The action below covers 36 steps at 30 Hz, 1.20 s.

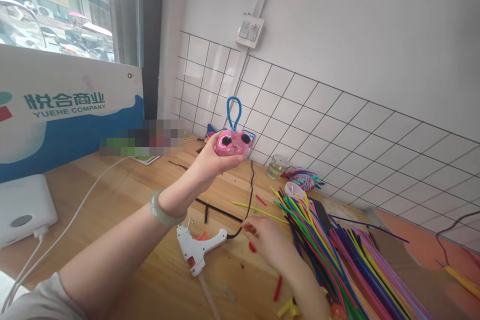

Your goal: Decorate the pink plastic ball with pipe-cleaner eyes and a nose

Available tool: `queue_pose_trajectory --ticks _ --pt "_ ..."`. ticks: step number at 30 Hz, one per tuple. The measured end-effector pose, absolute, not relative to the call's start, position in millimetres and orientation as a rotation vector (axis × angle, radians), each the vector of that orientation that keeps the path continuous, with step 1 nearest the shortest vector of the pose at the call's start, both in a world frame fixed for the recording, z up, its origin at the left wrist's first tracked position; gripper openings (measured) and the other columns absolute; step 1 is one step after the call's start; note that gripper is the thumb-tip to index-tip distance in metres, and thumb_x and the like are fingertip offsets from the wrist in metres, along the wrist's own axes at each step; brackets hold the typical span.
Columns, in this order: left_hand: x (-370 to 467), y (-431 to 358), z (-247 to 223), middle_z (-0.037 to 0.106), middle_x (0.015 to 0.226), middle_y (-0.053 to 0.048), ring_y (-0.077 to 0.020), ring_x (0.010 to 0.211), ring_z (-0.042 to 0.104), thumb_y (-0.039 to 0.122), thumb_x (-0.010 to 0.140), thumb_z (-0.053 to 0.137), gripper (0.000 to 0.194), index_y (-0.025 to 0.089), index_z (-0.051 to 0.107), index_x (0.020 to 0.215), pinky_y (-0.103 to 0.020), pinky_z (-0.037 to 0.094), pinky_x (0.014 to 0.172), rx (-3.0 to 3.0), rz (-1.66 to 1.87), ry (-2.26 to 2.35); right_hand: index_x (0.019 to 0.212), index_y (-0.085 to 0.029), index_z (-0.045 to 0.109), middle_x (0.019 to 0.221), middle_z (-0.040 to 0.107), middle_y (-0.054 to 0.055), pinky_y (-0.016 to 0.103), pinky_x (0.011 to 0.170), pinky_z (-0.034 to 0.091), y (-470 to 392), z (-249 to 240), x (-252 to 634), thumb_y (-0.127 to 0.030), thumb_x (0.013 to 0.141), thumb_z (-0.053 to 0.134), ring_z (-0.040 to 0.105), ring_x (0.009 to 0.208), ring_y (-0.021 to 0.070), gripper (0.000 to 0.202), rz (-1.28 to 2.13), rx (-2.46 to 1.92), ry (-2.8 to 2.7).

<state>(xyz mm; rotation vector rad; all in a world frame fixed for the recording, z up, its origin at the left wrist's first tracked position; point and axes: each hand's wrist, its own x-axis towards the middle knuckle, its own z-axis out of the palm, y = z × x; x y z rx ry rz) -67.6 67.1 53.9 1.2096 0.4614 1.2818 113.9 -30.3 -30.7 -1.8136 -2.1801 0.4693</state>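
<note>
My left hand (213, 160), with a pale green bangle on its wrist, is closed around a pink round pom-pom-like ornament (235, 144). The ornament has two dark eyes and a blue pipe-cleaner loop (234, 112) sticking up from its top; my fingers hide part of its left side. Lower down, my right hand (262, 235) hovers over the table beside the black cord, fingers loosely bent and slightly blurred, with nothing visible in them. To its left lies a white hot glue gun (200, 247) with an orange trigger and a glue stick in its rear.
Bundles of coloured pipe cleaners (337, 255) cover the right of the wooden table (150, 270). Behind them stand a glass jar (276, 167) and a small pink cup (294, 190). A white power bank (26, 210) with cables lies left. Scraps are scattered around; a tiled wall bounds the back.
</note>
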Motion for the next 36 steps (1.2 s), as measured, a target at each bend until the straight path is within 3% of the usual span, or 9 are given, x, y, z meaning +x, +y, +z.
queue_pose_trajectory --ticks 3,10,18,22,23,29,36 --pt "-61 65 48 0.062 0.114 -0.011 -0.0234 0.100 0.060 0.019 0.060 0.078 0.064 0.019 0.051 0.118 -0.034 0.049 0.080 1.200 1.256 0.432 0.078 -0.016 0.067 0.081 0.070 0.008 0.035 0.074 0.046 -30 -48 148 -0.008 0.071 0.054 0.064 0.080 0.0230 0.017 0.478 -1.933 -2.068" --pt "-44 59 31 0.063 0.110 -0.010 -0.0227 0.099 0.060 0.020 0.059 0.078 0.067 0.019 0.049 0.120 -0.033 0.048 0.081 1.236 1.141 0.405 0.091 -0.018 0.066 0.083 0.068 0.002 0.024 0.067 0.045 -45 -77 159 -0.011 0.071 0.059 0.061 0.073 0.0146 0.023 0.664 -1.867 -1.943" --pt "-32 51 20 0.062 0.114 -0.008 -0.0208 0.101 0.060 0.021 0.058 0.081 0.071 0.021 0.048 0.121 -0.033 0.045 0.088 1.234 1.040 0.410 0.070 -0.017 0.066 0.071 0.065 0.000 0.024 0.063 0.040 -47 -81 153 -0.004 0.063 0.058 0.056 0.066 0.0136 0.016 0.704 -1.806 -1.779" --pt "-27 46 14 0.062 0.114 -0.007 -0.0198 0.100 0.060 0.023 0.061 0.080 0.066 0.021 0.050 0.120 -0.032 0.046 0.088 1.254 0.979 0.371 0.067 -0.016 0.066 0.063 0.067 -0.001 0.024 0.058 0.044 -51 -69 147 -0.012 0.066 0.062 0.059 0.059 0.0131 0.006 0.794 -1.665 -1.648" --pt "-26 45 13 0.063 0.114 -0.007 -0.0202 0.100 0.060 0.023 0.061 0.080 0.066 0.022 0.050 0.119 -0.032 0.046 0.087 1.251 0.967 0.365 0.068 -0.016 0.066 0.064 0.067 0.000 0.024 0.058 0.046 -53 -63 146 -0.017 0.068 0.064 0.061 0.060 0.0137 0.002 0.801 -1.621 -1.599" --pt "-17 33 6 0.063 0.115 -0.008 -0.0208 0.101 0.060 0.017 0.056 0.082 0.071 0.020 0.048 0.119 -0.033 0.046 0.089 1.215 0.881 0.394 0.086 -0.017 0.064 0.086 0.072 0.006 0.034 0.077 0.052 -67 -29 136 -0.043 0.075 0.065 0.067 0.081 0.0191 0.028 0.610 -1.420 -1.235" --pt "-7 20 0 0.062 0.116 -0.010 -0.0243 0.105 0.059 0.014 0.053 0.082 0.076 0.018 0.046 0.120 -0.036 0.046 0.089 1.223 0.842 0.398 0.074 -0.020 0.069 0.079 0.069 0.004 0.032 0.075 0.053 -72 -20 122 -0.033 0.070 0.073 0.064 0.078 0.0180 0.014 0.413 -1.253 -1.055"
